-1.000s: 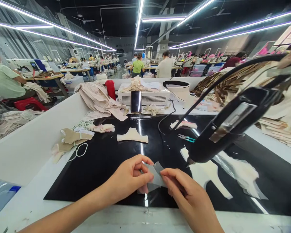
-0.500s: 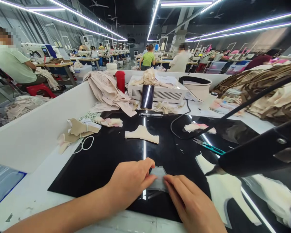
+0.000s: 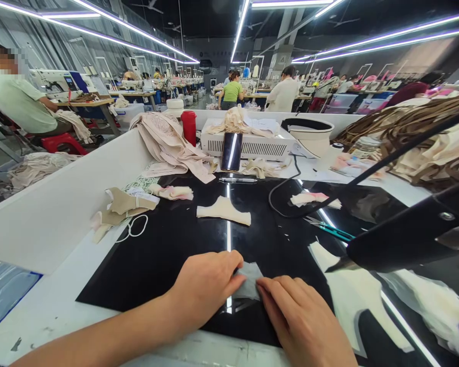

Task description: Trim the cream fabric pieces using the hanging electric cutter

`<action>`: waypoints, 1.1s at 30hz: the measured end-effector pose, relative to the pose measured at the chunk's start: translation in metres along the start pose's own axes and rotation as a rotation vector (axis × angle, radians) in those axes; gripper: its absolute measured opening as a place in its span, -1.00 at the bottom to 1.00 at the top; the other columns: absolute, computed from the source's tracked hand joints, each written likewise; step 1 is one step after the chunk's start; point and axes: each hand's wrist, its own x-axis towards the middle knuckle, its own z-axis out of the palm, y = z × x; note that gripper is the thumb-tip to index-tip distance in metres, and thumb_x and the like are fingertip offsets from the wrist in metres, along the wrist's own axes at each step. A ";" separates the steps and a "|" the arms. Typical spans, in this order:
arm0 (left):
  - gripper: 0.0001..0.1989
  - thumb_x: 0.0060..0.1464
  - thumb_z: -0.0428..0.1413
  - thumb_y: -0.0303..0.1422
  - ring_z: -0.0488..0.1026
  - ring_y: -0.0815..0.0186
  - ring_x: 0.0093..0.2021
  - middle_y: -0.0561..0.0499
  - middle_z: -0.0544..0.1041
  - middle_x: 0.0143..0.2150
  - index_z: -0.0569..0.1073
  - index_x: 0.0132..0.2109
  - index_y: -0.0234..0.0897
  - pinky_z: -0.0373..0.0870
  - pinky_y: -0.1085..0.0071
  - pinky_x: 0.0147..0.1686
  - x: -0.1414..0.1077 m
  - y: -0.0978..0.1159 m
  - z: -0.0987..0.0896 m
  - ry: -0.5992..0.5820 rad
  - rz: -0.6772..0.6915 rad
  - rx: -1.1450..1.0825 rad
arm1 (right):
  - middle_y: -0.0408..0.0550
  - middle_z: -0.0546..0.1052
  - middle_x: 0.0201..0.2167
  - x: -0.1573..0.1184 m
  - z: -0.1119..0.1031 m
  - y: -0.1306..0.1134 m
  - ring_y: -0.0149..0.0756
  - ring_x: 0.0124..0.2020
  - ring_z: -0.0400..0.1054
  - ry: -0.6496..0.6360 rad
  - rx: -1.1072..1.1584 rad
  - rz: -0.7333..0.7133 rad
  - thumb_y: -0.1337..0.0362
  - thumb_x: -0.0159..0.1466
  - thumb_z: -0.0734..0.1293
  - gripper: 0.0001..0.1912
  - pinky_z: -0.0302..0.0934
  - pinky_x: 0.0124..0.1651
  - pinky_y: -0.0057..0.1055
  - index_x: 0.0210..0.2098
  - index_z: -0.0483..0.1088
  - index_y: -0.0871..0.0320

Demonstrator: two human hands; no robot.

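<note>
A small translucent grey-white fabric piece lies on the black mat near its front edge. My left hand pinches its left side between thumb and curled fingers. At its right edge, the fingers of my right hand are pressed together on the fabric. A cream cut piece with a curved top lies flat beyond my hands. To the right, larger cream pieces lie partly under the tip of a black tool.
Tan pieces and white cord loops are at the left. Teal-handled scissors and a black cable lie right. A phone leans against a white box. Other people sit at machines beyond.
Both hands stay nearly in place on the small fabric. My right hand has shifted very slightly left, and the black tool's tip appears slightly higher.
</note>
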 end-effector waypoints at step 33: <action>-0.78 0.47 -0.03 -0.32 0.54 0.26 0.10 -0.08 0.61 0.06 0.45 -0.03 -0.36 0.52 0.32 0.14 -0.005 0.001 0.022 0.284 0.544 0.094 | -0.11 0.42 -0.49 -0.001 0.002 -0.003 -0.25 -0.48 0.23 0.008 0.032 0.011 0.32 0.55 0.02 -0.61 0.02 -0.33 -0.30 -0.32 0.36 0.12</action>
